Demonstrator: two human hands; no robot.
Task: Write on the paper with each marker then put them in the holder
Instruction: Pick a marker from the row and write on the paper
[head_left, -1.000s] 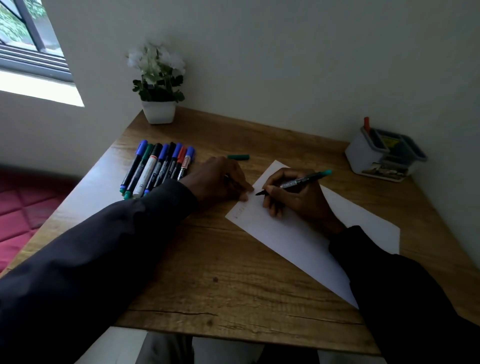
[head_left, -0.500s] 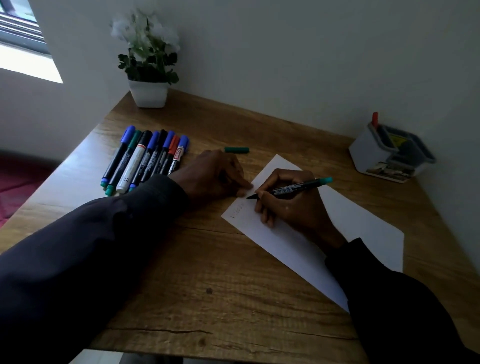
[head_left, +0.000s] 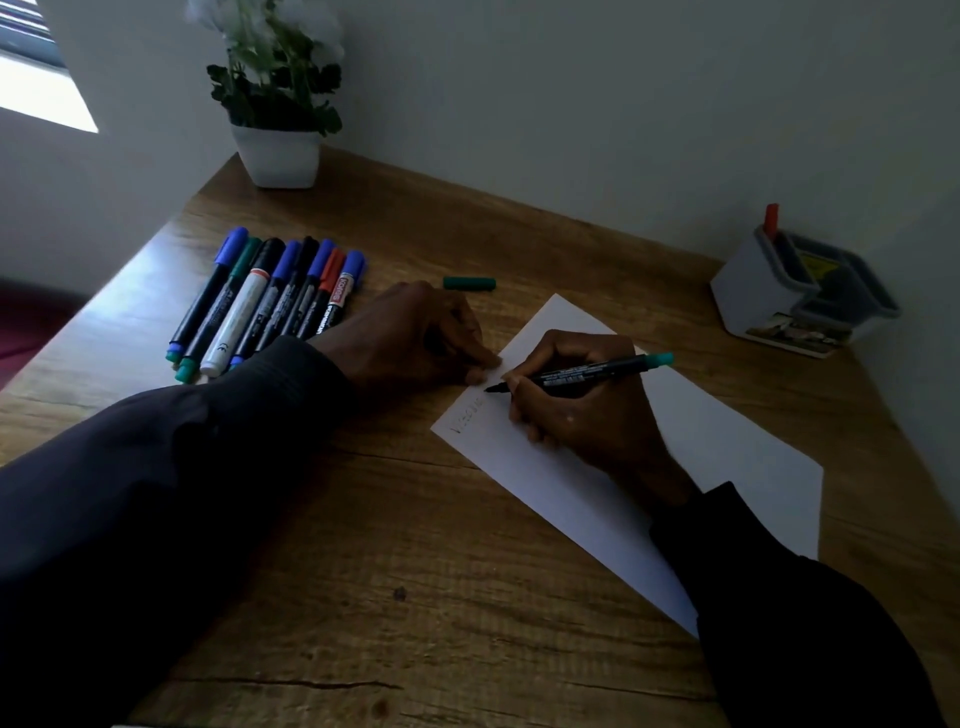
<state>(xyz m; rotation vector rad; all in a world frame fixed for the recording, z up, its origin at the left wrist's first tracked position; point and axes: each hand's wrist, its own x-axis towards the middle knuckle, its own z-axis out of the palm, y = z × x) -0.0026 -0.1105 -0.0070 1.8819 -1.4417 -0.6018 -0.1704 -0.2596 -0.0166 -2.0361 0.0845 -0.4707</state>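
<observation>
Green-ended marker (head_left: 582, 373) pinched in right hand (head_left: 576, 400), nearly level, tip leftward on paper (head_left: 727, 436).

Brown grained wooden table (head_left: 415, 545) (faint sheen at its left edge); matt white paper sheet (head_left: 727, 441); glossy plastic markers (head_left: 270, 301).

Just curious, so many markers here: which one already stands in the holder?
The red-tipped marker, upright in the white desk holder by the wall. The others lie flat on the wooden table or are in the right hand.
</observation>
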